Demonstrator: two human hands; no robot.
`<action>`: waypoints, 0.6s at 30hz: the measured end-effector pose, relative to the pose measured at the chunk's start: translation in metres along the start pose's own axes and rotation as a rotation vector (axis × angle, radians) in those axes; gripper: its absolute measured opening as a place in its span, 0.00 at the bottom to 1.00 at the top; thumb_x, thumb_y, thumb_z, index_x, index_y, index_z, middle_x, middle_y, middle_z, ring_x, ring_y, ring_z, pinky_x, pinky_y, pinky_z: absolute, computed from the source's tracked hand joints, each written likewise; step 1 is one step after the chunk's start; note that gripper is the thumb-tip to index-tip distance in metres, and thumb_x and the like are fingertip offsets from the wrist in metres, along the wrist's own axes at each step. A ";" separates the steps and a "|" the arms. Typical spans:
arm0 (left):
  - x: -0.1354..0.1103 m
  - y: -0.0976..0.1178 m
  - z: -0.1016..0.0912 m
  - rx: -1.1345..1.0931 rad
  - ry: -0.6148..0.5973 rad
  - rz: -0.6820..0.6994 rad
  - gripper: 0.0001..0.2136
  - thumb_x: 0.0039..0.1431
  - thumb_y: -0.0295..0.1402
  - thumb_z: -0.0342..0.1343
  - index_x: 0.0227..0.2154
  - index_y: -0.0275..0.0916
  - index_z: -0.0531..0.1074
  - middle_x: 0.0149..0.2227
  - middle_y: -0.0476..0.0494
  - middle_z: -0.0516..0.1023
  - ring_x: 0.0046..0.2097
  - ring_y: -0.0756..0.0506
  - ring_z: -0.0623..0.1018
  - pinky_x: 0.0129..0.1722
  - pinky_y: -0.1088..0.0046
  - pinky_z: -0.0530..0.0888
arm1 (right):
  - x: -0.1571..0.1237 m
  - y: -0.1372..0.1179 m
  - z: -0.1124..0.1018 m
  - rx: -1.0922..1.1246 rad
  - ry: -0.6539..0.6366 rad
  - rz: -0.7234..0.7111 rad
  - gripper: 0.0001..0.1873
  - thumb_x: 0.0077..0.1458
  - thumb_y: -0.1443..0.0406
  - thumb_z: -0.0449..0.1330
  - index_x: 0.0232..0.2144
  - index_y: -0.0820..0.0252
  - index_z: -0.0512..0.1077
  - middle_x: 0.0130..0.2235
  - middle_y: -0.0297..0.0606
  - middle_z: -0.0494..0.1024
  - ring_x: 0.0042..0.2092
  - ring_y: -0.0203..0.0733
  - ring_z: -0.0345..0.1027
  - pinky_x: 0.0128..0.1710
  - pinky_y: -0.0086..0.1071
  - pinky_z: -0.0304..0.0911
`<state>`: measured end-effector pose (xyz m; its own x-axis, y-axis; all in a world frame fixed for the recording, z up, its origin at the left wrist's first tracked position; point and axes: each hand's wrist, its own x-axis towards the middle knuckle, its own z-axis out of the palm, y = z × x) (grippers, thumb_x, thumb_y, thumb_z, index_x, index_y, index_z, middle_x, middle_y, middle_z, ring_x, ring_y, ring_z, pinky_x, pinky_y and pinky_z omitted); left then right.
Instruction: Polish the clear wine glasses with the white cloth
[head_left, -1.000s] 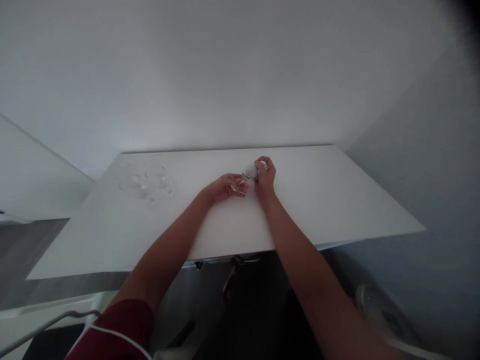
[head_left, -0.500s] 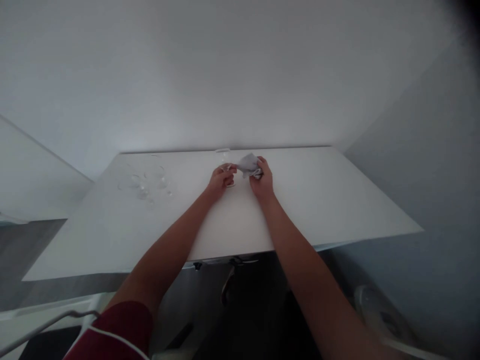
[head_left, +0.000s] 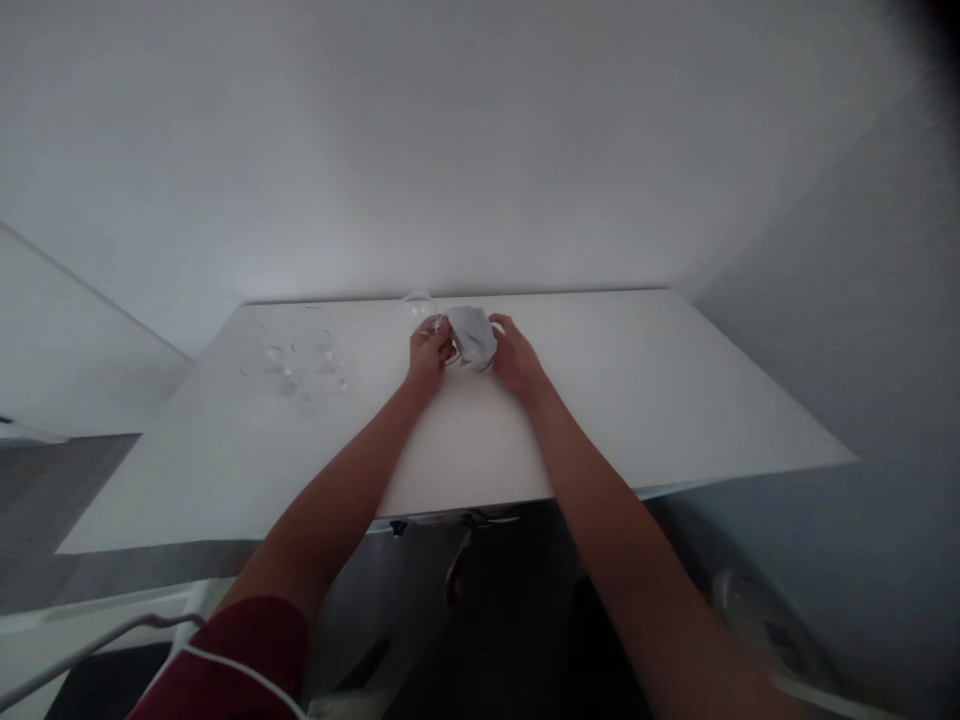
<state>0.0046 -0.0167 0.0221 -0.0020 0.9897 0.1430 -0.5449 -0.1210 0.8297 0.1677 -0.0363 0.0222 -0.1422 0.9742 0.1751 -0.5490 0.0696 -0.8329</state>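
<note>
Sleeve (head_left: 247, 650): dark red, on my left arm, low and nearest me.

Glassware (head_left: 296, 365): a few clear pieces on the bench (head_left: 637, 400), well to the left of my hands, untouched. I cannot count them.

Left hand (head_left: 429, 355): closed on the glass (head_left: 420, 303). Its clear rim shows just beyond my knuckles, but the part I grip is hidden.

Glass: held off the bench, tilted away from me, touching the cloth on its right. A second ago it lay lower, sideways between my hands, so it has been turned and raised.

Cloth (head_left: 474, 338): pale grey and bunched, between my hands and against the glass. Half a second ago it trailed loose from my right fingers. Now it is gathered, so I judge the wiping to be going on at a fresh part of the glass.

Right hand (head_left: 514, 360): curled on the cloth's right side, close to my left hand.
</note>
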 end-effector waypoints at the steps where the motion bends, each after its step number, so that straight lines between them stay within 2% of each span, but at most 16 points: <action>1: -0.001 0.001 0.000 -0.004 0.006 -0.006 0.20 0.46 0.44 0.77 0.30 0.39 0.73 0.20 0.59 0.67 0.18 0.58 0.57 0.19 0.78 0.59 | -0.001 0.002 0.000 -0.015 -0.041 0.054 0.29 0.50 0.39 0.72 0.44 0.48 0.72 0.42 0.33 0.79 0.38 0.41 0.72 0.34 0.31 0.66; 3: -0.002 0.001 0.002 0.007 0.007 -0.019 0.18 0.46 0.42 0.76 0.32 0.38 0.76 0.23 0.54 0.75 0.19 0.57 0.61 0.20 0.77 0.61 | -0.003 0.004 0.001 -0.040 -0.111 0.120 0.29 0.51 0.39 0.72 0.43 0.49 0.73 0.38 0.33 0.79 0.37 0.41 0.71 0.34 0.32 0.65; 5: -0.004 0.002 0.003 0.031 -0.005 -0.015 0.17 0.46 0.41 0.76 0.34 0.36 0.79 0.29 0.46 0.82 0.22 0.54 0.67 0.22 0.76 0.65 | -0.005 0.005 0.003 -0.072 -0.159 0.153 0.25 0.51 0.43 0.74 0.37 0.52 0.73 0.33 0.31 0.76 0.33 0.38 0.68 0.33 0.30 0.62; 8: -0.005 0.001 0.003 0.058 -0.026 0.024 0.16 0.49 0.42 0.75 0.34 0.36 0.80 0.33 0.41 0.85 0.26 0.51 0.74 0.26 0.75 0.70 | -0.003 0.005 0.002 -0.102 -0.133 0.119 0.23 0.50 0.50 0.77 0.29 0.55 0.70 0.28 0.28 0.71 0.30 0.35 0.62 0.31 0.28 0.57; 10: -0.004 0.000 0.001 0.062 -0.019 0.050 0.15 0.52 0.43 0.74 0.31 0.37 0.79 0.27 0.46 0.81 0.23 0.52 0.70 0.24 0.76 0.67 | 0.001 0.005 -0.002 -0.077 -0.036 0.032 0.23 0.49 0.52 0.77 0.28 0.55 0.68 0.28 0.27 0.70 0.31 0.34 0.62 0.32 0.28 0.58; 12: -0.001 -0.002 -0.001 0.065 -0.007 0.065 0.16 0.53 0.44 0.74 0.27 0.38 0.76 0.19 0.54 0.71 0.19 0.55 0.62 0.20 0.78 0.61 | 0.006 0.006 -0.008 -0.042 0.108 -0.068 0.23 0.49 0.52 0.76 0.27 0.54 0.66 0.29 0.27 0.67 0.32 0.35 0.62 0.33 0.28 0.60; 14: 0.001 -0.005 -0.004 0.092 -0.012 0.074 0.19 0.53 0.46 0.74 0.24 0.39 0.73 0.16 0.58 0.63 0.17 0.56 0.56 0.19 0.78 0.58 | 0.010 0.007 -0.012 -0.018 0.244 -0.122 0.23 0.47 0.52 0.76 0.28 0.53 0.65 0.28 0.26 0.66 0.32 0.36 0.62 0.34 0.29 0.62; 15: 0.002 -0.006 -0.005 0.112 -0.022 0.080 0.20 0.53 0.47 0.74 0.23 0.39 0.73 0.15 0.58 0.62 0.17 0.57 0.56 0.19 0.77 0.58 | 0.012 0.007 -0.013 -0.004 0.304 -0.137 0.23 0.46 0.53 0.76 0.28 0.52 0.65 0.28 0.26 0.67 0.32 0.36 0.62 0.34 0.30 0.63; 17: 0.003 -0.007 -0.006 0.139 -0.036 0.095 0.21 0.53 0.49 0.73 0.23 0.38 0.73 0.15 0.58 0.62 0.17 0.56 0.57 0.19 0.77 0.59 | 0.013 0.007 -0.013 0.033 0.357 -0.120 0.23 0.45 0.51 0.76 0.29 0.52 0.67 0.28 0.27 0.69 0.33 0.38 0.64 0.35 0.31 0.65; 18: 0.004 -0.007 -0.005 0.139 -0.038 0.099 0.21 0.53 0.50 0.73 0.24 0.38 0.74 0.15 0.58 0.62 0.17 0.56 0.57 0.20 0.77 0.59 | 0.012 0.007 -0.012 0.052 0.331 -0.082 0.23 0.46 0.50 0.76 0.31 0.52 0.68 0.29 0.28 0.71 0.34 0.39 0.66 0.35 0.32 0.67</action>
<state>0.0039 -0.0118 0.0136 -0.0167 0.9692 0.2457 -0.4222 -0.2296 0.8769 0.1720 -0.0215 0.0119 0.1748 0.9832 0.0535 -0.5898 0.1480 -0.7939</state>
